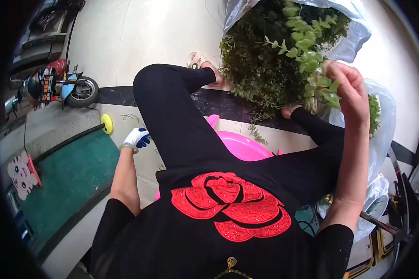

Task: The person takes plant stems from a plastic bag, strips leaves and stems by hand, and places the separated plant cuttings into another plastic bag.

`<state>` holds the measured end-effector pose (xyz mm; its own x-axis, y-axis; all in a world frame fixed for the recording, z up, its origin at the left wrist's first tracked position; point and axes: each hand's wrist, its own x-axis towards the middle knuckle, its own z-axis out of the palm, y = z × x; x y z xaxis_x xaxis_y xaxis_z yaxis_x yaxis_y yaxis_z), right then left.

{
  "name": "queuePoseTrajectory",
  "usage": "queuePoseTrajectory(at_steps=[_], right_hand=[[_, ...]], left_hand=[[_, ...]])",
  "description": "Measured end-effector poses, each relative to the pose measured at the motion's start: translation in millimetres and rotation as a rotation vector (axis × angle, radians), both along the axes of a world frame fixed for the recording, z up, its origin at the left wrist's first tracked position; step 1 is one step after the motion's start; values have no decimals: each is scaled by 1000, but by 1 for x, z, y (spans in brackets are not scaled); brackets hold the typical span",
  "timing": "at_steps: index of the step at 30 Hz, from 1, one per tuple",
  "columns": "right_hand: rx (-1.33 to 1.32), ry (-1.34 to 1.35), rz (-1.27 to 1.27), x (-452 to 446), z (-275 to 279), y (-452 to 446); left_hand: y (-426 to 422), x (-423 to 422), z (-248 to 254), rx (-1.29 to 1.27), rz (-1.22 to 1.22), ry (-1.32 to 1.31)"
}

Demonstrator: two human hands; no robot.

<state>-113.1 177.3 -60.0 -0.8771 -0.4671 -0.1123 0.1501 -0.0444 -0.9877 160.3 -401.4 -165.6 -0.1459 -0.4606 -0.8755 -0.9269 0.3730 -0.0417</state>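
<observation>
My bare right hand [347,86] is closed on a sprig of round green leaves [307,44], raised in front of a big heap of leafy greenery [260,56]. The upper end of the sprig stretches over the heap. A clear plastic bag [356,25] lies around the heap's far side. My left hand [136,138] wears a white glove with blue on the fingers and sits beside my bent knee. Its fingers look curled, and whatever may be in them is hidden. Thin loose stems [132,116] lie on the floor near it.
A pink plastic basin [244,145] is between my legs. Another plastic bag [381,111] with greenery stands at the right. On the left are a small blue scooter [72,90], a green board [74,162] and a yellow disc [107,124]. Metal frames stand at the lower right.
</observation>
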Motion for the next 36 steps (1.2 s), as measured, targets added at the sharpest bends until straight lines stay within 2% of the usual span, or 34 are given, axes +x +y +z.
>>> queuePoseTrajectory(at_steps=[2,5,6,7,9,10,11,13,15,16,17,18,19,20,21,22,23,24,25,27,31,33,35,36], right_hand=[[-67,5,28,6,19,10],[-271,36,73,18,33,13],[-346,75,86,20,36,9],[-343,21,30,22,33,7],[-341,-84,-99,23,22,4],[-401,-56,-71,26,22,0],[-430,-34,-101,30,23,-3],[-483,1,-156,41,26,-10],[-649,-24,-158,57,34,-29],[-769,-77,-162,69,35,-41],[-894,-129,-172,79,35,-54],[-946,-108,-135,87,32,-65],[-998,-90,-103,94,30,-75],[-1009,-122,-115,102,31,-82],[-1047,-164,-145,108,24,-88],[-1043,-206,-139,114,22,-90],[-1036,-248,-135,120,20,-89],[-1156,-323,-114,122,16,-83],[-1126,-304,-128,122,11,-75],[-1070,-274,-147,119,2,-60],[-966,-214,-147,119,-4,-66],[-985,-452,-420,127,-13,-76],[-1062,-408,-313,129,-37,-67],[-923,-461,-426,131,-39,-56]], left_hand=[[1,9,-2,72,-72,-113],[6,21,18,249,725,483],[-34,48,-10,412,913,608],[-28,64,-10,263,1009,668],[-43,84,2,-118,109,125],[-40,77,11,-249,32,275],[-22,46,49,-381,-48,423],[-32,2,80,-76,438,999],[61,-65,167,165,120,1238],[109,-87,193,378,64,1291],[157,-107,205,543,1,1272],[184,-129,197,691,-366,1216],[223,-144,187,881,-367,1141],[255,-153,188,775,-484,1075],[287,-163,187,773,-490,1020],[306,-173,173,1001,-475,1084],[315,-184,158,1171,-437,972],[321,-190,148,1288,-459,971],[327,-196,143,1405,-478,975],[338,-194,148,1322,-516,920],[352,-190,150,1343,-178,909],[370,-183,149,1112,-186,1051],[374,-183,147,1002,-176,1141],[373,-185,147,1028,-132,1171]])
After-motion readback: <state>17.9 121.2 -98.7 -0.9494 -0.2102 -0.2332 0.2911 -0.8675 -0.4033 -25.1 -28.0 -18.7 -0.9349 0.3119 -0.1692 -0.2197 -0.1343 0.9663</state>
